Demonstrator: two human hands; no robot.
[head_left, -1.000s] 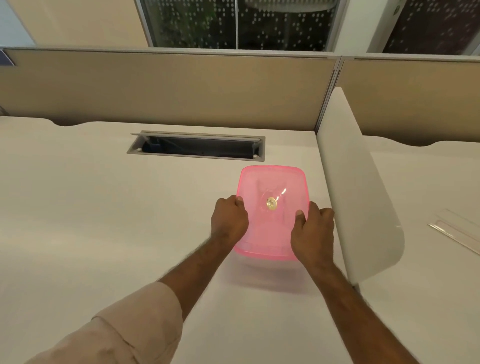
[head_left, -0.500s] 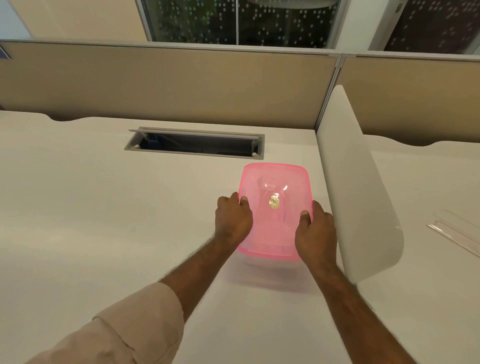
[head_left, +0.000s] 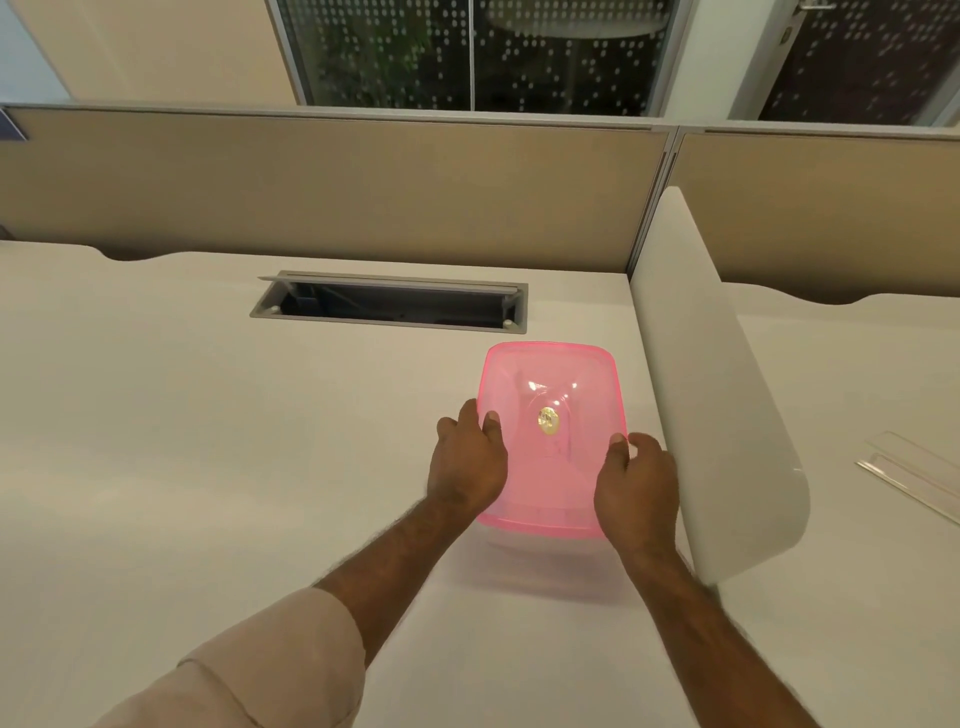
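A translucent pink plastic tub (head_left: 551, 384) with rounded corners and a small gold sticker inside is held a little above the white desk (head_left: 182, 441), casting a faint shadow below. My left hand (head_left: 467, 462) grips its left rim, thumb inside the tub. My right hand (head_left: 638, 488) grips the right rim the same way, thumb over the edge. The fingers under the rim are hidden.
A white curved divider panel (head_left: 717, 395) stands just right of the tub. An open grey cable tray slot (head_left: 389, 304) lies in the desk behind it. Beige partition walls (head_left: 332, 192) close the back. A clear plastic strip (head_left: 914, 473) lies on the neighbouring desk.
The tub and both hands have shifted slightly forward and a touch to the right; both hands keep the same hold on the rims.
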